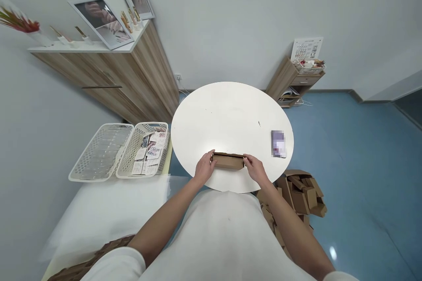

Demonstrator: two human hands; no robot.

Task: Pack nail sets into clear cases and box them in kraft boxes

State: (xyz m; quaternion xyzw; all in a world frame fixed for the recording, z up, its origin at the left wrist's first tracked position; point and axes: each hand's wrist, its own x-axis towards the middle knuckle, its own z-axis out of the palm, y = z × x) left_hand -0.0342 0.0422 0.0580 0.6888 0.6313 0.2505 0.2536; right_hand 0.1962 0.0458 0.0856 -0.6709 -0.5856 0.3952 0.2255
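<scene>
A small brown cardboard box [228, 162], long and narrow, is held near the front edge of the round white table [227, 114]. My left hand [205, 167] grips its left end, fingers closed around the corner. At the opposite end, my right hand [255, 169] pinches the box's right side. A dark gap runs along the top of the box near its far edge. What lies inside it, if anything, cannot be seen.
Left of the table stand two white baskets, one with clear plastic pieces [107, 149], one with printed cards [151, 153]. A blurred purple item [278, 144] lies on the table's right. Cardboard boxes [303, 193] fill a carton at lower right. A wooden cabinet [132, 74] stands behind left.
</scene>
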